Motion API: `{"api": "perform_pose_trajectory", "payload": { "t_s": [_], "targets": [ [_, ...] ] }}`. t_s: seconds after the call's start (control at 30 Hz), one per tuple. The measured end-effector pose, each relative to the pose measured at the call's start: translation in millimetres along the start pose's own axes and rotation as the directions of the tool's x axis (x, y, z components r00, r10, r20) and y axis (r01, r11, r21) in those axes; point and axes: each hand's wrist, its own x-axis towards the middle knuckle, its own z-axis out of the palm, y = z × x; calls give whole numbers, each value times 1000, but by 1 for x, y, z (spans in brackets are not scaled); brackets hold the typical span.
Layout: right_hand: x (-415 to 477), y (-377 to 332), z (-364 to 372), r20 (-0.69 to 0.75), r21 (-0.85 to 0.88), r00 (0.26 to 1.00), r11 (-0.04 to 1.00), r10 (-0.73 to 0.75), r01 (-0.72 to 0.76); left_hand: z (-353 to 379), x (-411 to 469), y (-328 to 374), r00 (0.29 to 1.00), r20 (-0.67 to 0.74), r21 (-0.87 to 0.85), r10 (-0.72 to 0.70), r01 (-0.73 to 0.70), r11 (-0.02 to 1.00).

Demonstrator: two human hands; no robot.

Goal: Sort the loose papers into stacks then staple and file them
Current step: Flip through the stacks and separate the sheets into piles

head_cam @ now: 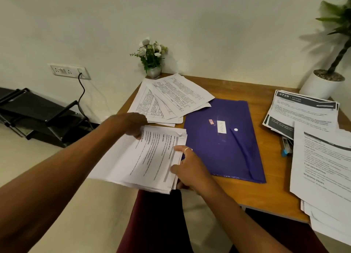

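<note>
Stack [144,157] overhangs table [275,176] edge | left hand [131,124] grips top | right hand [190,167] apparently pinches side

- The folder [224,138] is lying in the middle of the table [247,89].
- A fan of papers [176,97] is lying behind it to the left, with a small flower pot [153,71] sitting behind them.
- Right of the folder, a near pile [322,167] is overlapping a far pile [303,110], and a large plant pot [321,85] is standing behind.
- A sheaf [144,157] is overhanging the table's left front edge, with the left hand [131,123] gripping its far end and the right hand [188,167] pinching its folder-side edge.
</note>
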Motion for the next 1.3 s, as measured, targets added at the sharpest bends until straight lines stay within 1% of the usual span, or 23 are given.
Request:
{"api": "perform_pose_trajectory", "payload": {
  "t_s": [0.07, 0.1, 0.17, 0.2, 0.23, 0.3, 0.37, 0.43, 0.5, 0.57, 0.67, 0.73, 0.8, 0.83, 0.9, 0.93, 0.97, 1.03, 1.1, 1.13, 1.2, 1.23, 1.3],
  "targets": [
    [-1, 0, 3, -8, -63, 1000, 998, 20, -21, 11, -2, 5, 992, -126, -3, 1, -1, 1000],
    [0, 0, 3, -22, -88, 999, 996, 27, -29, 16, -5, 8, 981, -194, 31, -7, 14, 999],
    [2, 0, 4, -30, -135, 999, 991, 24, -28, 28, -13, 17, 947, -318, 83, -46, 76, 994],
    [2, 1, 5, -31, -160, 999, 987, 15, -20, 35, -16, 22, 925, -374, 41, -69, 91, 995],
    [3, 2, 4, -32, -180, 1000, 984, -1, -5, 42, -18, 26, 900, -427, -55, -87, 70, 996],
    [5, 5, 3, -22, -228, 999, 973, -44, 38, 62, -19, 34, 840, -530, -288, -116, -50, 956],
    [6, 7, 3, -15, -276, 998, 959, -66, 60, 82, -15, 38, 800, -578, -406, -164, -107, 908],
    [8, 10, 5, -22, -310, 997, 949, -73, 62, 99, -9, 41, 828, -526, -432, -197, -61, 900],
    [9, 11, 8, -35, -334, 996, 941, -77, 61, 108, -5, 43, 857, -471, -405, -208, -1, 914],
    [12, 12, 8, -45, -347, 995, 936, -86, 65, 110, -2, 43, 866, -457, -387, -204, 13, 922],
    [17, 7, 4, -52, -362, 991, 928, -121, 94, 106, -2, 45, 868, -444, -412, -224, 24, 911],
    [25, -2, -4, -136, -354, 966, 921, -222, 162, 99, -1, 42, 822, -504, -468, -265, -2, 884],
    [40, -13, -16, -263, -340, 908, 912, -327, 230, 82, 0, 33, 728, -592, -553, -346, -55, 831],
    [51, -19, -22, -313, -333, 881, 910, -355, 248, 71, 4, 24, 688, -607, -602, -397, -71, 796],
    [80, -30, -38, -350, -325, 853, 904, -388, 278, 48, 20, 3, 651, -571, -686, -501, -43, 726],
    [97, -35, -45, -337, -347, 849, 892, -408, 291, 36, 30, -9, 652, -530, -713, -542, 4, 702],
    [116, -40, -52, -303, -414, 847, 861, -436, 295, 25, 43, -21, 671, -470, -730, -574, 69, 680],
    [152, -46, -65, -199, -638, 869, 733, -453, 236, 12, 63, -37, 739, -298, -742, -603, 218, 634],
    [186, -49, -74, -107, -763, 919, 624, -380, 170, 4, 81, -42, 787, -170, -715, -593, 316, 624],
    [200, -49, -76, -72, -788, 942, 598, -329, 148, 0, 86, -39, 794, -146, -694, -590, 343, 633],
    [222, -42, -78, -45, -818, 966, 564, -254, 111, -6, 92, -26, 793, -160, -654, -588, 362, 665],
    [229, -36, -78, -38, -828, 968, 551, -247, 108, -8, 99, -21, 793, -179, -648, -582, 351, 677],
    [234, -25, -75, -47, -840, 954, 528, -298, 123, -15, 109, -19, 797, -233, -672, -557, 282, 685]
  ]
}}
